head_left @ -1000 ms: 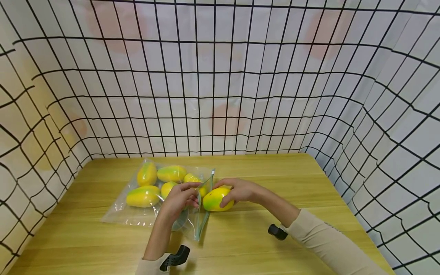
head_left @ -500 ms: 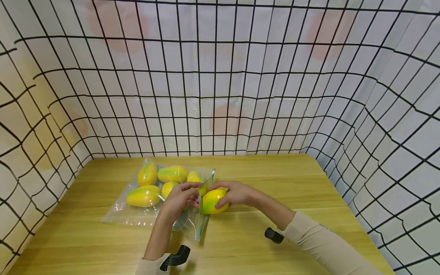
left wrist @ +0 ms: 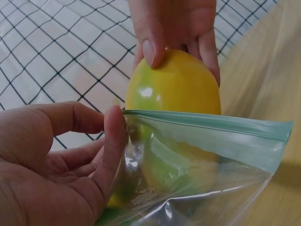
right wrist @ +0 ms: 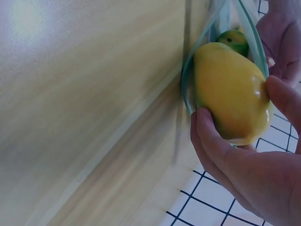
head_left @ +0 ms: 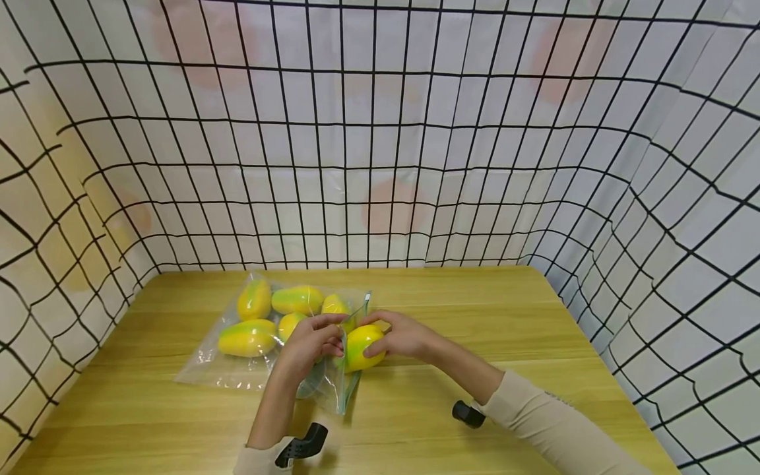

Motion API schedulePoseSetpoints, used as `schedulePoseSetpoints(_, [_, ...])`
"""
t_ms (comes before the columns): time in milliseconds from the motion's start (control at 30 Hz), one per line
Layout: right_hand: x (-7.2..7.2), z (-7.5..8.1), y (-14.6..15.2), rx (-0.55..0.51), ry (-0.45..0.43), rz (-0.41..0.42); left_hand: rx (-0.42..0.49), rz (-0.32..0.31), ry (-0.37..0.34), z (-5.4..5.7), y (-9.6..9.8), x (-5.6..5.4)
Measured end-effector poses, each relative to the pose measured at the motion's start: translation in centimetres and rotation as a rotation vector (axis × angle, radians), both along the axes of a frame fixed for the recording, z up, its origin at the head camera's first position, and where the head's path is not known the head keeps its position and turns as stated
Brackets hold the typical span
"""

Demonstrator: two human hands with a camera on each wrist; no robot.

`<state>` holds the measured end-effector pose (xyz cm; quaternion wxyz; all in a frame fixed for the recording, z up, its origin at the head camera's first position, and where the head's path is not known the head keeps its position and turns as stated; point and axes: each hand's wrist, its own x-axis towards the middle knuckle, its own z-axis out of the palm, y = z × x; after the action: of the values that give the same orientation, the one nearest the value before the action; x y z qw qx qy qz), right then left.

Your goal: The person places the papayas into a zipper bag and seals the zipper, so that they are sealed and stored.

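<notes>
My right hand (head_left: 406, 336) holds a yellow-green papaya (right wrist: 233, 92), thumb on one side and fingers on the other. One end of this papaya is inside the mouth of a clear zip bag (left wrist: 244, 141); its outer end shows beyond the green zip strip. With thumb and forefinger, my left hand (left wrist: 61, 146) pinches the bag's rim beside the papaya. Several more papayas lie inside the bag, among them a papaya (head_left: 246, 338) at the near left and a papaya (head_left: 297, 300) farther back. My left hand partly covers the fruit behind it in the head view.
The bag lies flat on a wooden table (head_left: 475, 422), left of centre. White walls with a black grid (head_left: 386, 152) stand behind and on both sides. Black wrist mounts (head_left: 305, 445) sit at the sleeves.
My right hand has moved left with the papaya, whose leading end has gone from the bag's edge into its mouth. The left hand keeps its place at the rim.
</notes>
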<state>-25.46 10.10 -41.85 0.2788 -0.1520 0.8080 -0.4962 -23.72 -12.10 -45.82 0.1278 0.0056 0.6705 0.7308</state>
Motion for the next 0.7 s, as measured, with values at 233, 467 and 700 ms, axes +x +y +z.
schedulePoseSetpoints(233, [0.3, -0.8, -0.3, 0.006, -0.033, -0.031, -0.004, 0.020, 0.008, 0.1, 0.0, 0.0])
schedulePoseSetpoints(467, [0.9, -2.1, -0.5, 0.082, 0.033, 0.020, 0.015, 0.026, 0.005, 0.3, 0.0, 0.1])
schedulePoseSetpoints(700, [1.4, -2.2, -1.4, 0.062, 0.046, 0.009, 0.039, 0.030, 0.037, 0.6, 0.2, 0.4])
